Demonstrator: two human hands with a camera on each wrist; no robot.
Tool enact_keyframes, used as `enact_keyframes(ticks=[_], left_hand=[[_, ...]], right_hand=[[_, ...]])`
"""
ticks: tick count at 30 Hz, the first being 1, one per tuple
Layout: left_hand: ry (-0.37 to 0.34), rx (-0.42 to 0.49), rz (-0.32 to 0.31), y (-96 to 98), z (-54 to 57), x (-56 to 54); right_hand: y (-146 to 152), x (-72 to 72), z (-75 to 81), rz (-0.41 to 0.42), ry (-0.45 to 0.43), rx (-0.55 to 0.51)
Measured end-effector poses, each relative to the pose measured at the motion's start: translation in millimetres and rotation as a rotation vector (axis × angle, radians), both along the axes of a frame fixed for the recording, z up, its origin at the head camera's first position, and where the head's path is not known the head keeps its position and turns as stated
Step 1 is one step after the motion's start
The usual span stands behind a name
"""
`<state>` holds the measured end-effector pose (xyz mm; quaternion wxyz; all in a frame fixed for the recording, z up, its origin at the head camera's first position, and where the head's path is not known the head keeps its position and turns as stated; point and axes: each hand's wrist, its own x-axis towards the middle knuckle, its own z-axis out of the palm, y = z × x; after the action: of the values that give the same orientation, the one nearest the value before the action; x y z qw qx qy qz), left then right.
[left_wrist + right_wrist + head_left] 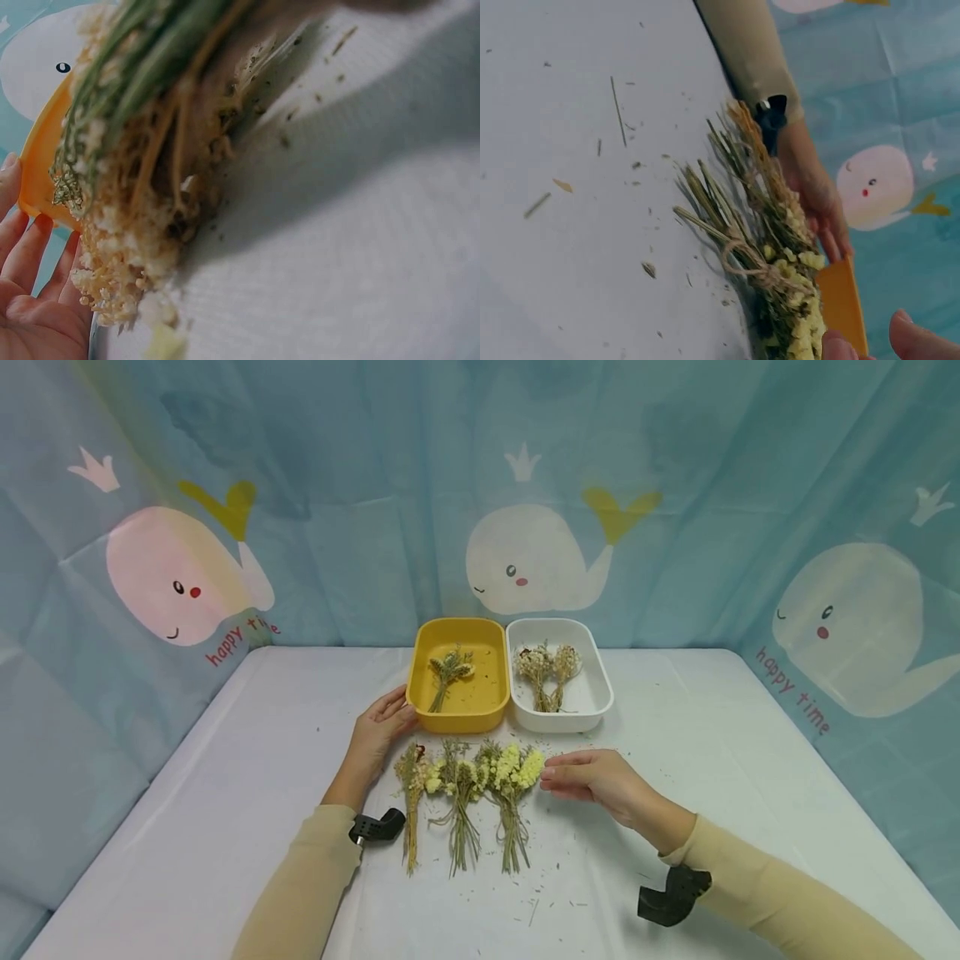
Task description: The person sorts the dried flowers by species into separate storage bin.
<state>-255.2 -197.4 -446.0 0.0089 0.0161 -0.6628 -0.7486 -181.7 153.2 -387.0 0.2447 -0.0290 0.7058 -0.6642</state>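
My left hand [380, 724] rests against the near left side of a yellow tray [457, 722], its fingers [28, 251] fairly straight along the outer wall. Inside that tray lies a small bunch of dried greenish flowers [448, 675]. My right hand [592, 779] hovers at the right edge of a tied bunch of pale yellow dried flowers [512, 768], thumb and fingers apart with nothing seen between them. To its left lie a mixed cream-and-green bunch [461, 781] and a slim bunch with pinkish blooms and straw stems [412, 777].
A white tray [600, 681] touches the yellow one on its right and holds dried flower bunches [547, 670]. Bits of stem and leaf litter the white table [675, 710]. A blue curtain with whales [536, 560] hangs behind.
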Motion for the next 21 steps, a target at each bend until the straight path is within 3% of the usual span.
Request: enact_keyframes(ticks=[21], left_hand=[[-0.01,0.0,0.018,0.0,2.0,0.6]], right_hand=[[-21,7.6,-28.0,0.058,-0.075,0.055]])
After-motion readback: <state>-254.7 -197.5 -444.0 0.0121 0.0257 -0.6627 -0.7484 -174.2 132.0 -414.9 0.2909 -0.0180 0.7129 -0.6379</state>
